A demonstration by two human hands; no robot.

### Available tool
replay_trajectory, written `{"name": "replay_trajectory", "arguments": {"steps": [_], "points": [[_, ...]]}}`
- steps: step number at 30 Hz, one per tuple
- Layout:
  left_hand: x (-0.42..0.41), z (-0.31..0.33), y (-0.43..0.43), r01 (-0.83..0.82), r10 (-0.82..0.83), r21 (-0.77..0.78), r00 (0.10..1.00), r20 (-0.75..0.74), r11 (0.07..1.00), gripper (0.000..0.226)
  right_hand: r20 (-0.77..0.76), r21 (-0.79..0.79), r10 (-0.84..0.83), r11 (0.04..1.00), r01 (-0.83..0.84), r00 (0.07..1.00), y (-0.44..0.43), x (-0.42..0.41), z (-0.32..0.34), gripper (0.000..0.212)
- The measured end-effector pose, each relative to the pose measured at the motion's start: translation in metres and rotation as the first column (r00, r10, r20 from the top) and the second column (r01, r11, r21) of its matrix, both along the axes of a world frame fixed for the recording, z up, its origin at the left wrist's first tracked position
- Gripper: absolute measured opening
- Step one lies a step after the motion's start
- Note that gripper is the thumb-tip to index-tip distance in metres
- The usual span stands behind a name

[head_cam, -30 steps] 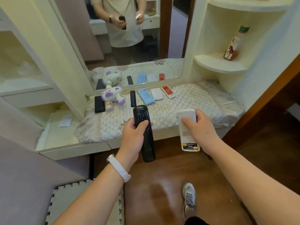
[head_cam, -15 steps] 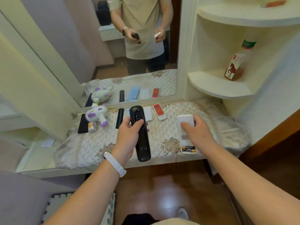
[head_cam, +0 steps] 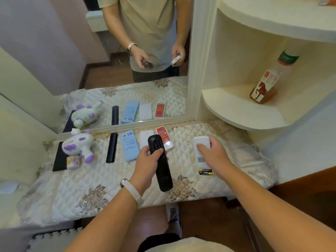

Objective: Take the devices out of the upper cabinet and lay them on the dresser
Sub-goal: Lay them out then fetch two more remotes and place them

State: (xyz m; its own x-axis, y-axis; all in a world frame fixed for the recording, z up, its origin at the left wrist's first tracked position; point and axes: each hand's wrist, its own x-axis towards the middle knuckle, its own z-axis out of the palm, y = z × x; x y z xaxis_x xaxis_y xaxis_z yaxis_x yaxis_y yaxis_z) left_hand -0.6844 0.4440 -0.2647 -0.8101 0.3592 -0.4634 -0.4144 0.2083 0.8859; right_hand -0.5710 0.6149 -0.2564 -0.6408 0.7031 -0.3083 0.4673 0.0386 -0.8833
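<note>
Black remote (head_cam: 163,176) left, white remote (head_cam: 200,142) right

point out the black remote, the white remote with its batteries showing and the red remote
black remote (head_cam: 164,178), head view, lower half of its body
white remote (head_cam: 200,140), head view, top end
red remote (head_cam: 162,132), head view, red face

Soft, even indoor light fills the view, bright but without hard shadows; only faint shade sits under the things on the quilted cream cloth (head_cam: 91,188). The glossy brown wood floor (head_cam: 200,215) carries a dull sheen. The long black plastic remote (head_cam: 163,171) looks sharp, while its reflection in the wall mirror (head_cam: 72,51) is smeared. Wide-angle bending bows the curved cream corner shelf (head_cam: 245,113) toward the right edge.
</note>
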Motion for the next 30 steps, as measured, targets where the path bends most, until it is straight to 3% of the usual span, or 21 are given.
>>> {"name": "replay_trajectory", "arguments": {"steps": [9, 14, 23, 30], "points": [[-0.07, -0.053, 0.08, 0.109, -0.107, -0.003, 0.982, 0.155, 0.994, 0.015, 0.161, -0.076, 0.01, 0.997, 0.003, 0.987, 0.055, -0.075, -0.035, 0.009], [-0.097, -0.082, 0.115, 0.223, -0.213, -0.047, 0.965, 0.153, 0.974, 0.03, 0.289, -0.055, 0.01, 0.998, 0.006, 0.957, 0.076, -0.107, -0.058, 0.004], [-0.116, -0.114, 0.153, 0.328, -0.296, -0.107, 0.925, 0.239, 0.939, 0.026, 0.377, -0.138, 0.031, 0.99, 0.023, 0.926, 0.1, -0.144, -0.088, 0.021], [-0.105, -0.113, 0.154, 0.335, -0.326, -0.238, 0.942, 0.079, 0.912, 0.031, 0.419, -0.09, 0.133, 0.99, -0.104, 0.898, 0.108, -0.152, -0.109, 0.02]]}}
